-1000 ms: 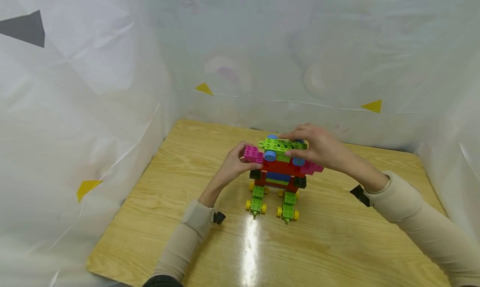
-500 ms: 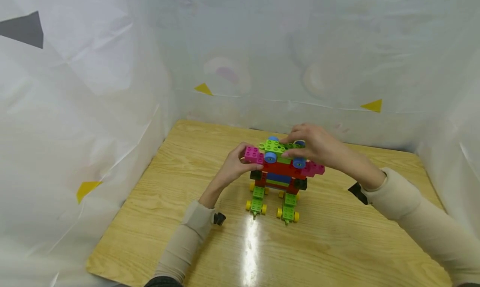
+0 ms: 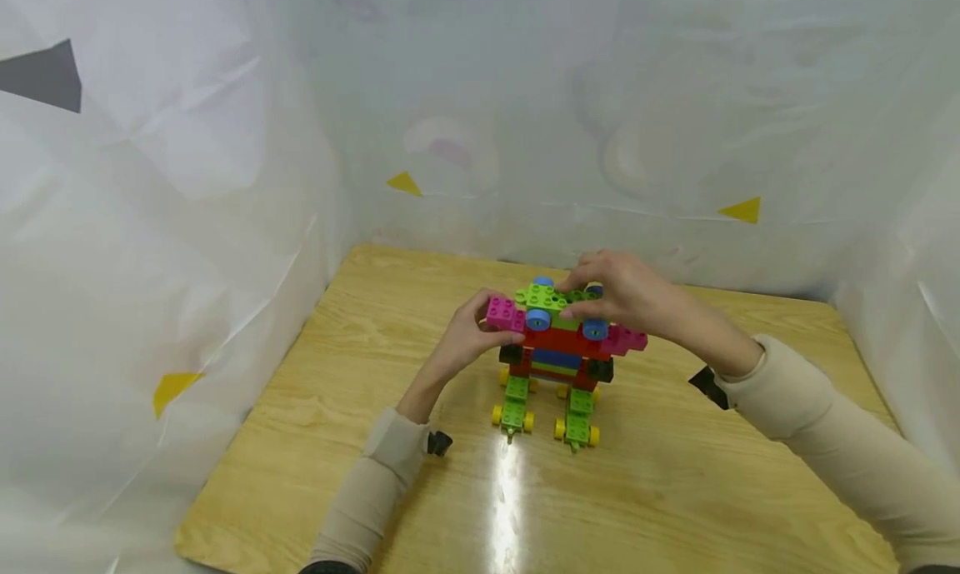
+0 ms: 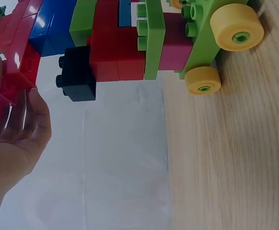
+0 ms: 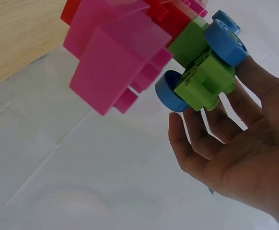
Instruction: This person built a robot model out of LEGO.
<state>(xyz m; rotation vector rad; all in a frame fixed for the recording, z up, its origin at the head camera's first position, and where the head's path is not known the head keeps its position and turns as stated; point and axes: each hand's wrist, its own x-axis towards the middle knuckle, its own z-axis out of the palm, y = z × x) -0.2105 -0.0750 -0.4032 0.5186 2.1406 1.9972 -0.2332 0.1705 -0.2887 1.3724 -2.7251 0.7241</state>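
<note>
A figure of toy building bricks stands upright on the table, with red bricks [image 3: 558,338] across its body. A light green wheeled base [image 3: 542,297] with blue wheels [image 3: 537,320] lies across its top. My right hand [image 3: 633,295] pinches that base from the right, thumb in front and fingers behind. On the left side, my left hand [image 3: 463,338] holds the pink bricks [image 3: 502,314] of the arm between thumb and fingers. Another pink arm [image 3: 624,341] sticks out at the right. Two green wheeled bases with yellow wheels, a left one [image 3: 514,414] and a right one [image 3: 577,428], form the feet.
The wooden table [image 3: 322,441] reaches around the figure on all sides. White sheeting [image 3: 525,141] hangs behind and at both sides, with yellow triangles [image 3: 742,211] on it. Black bricks [image 4: 78,74] jut from the figure's body.
My right hand has shifted slightly left along the green wheeled base and covers more of its right end. My left hand keeps its hold on the pink bricks. The head view has tilted slightly.
</note>
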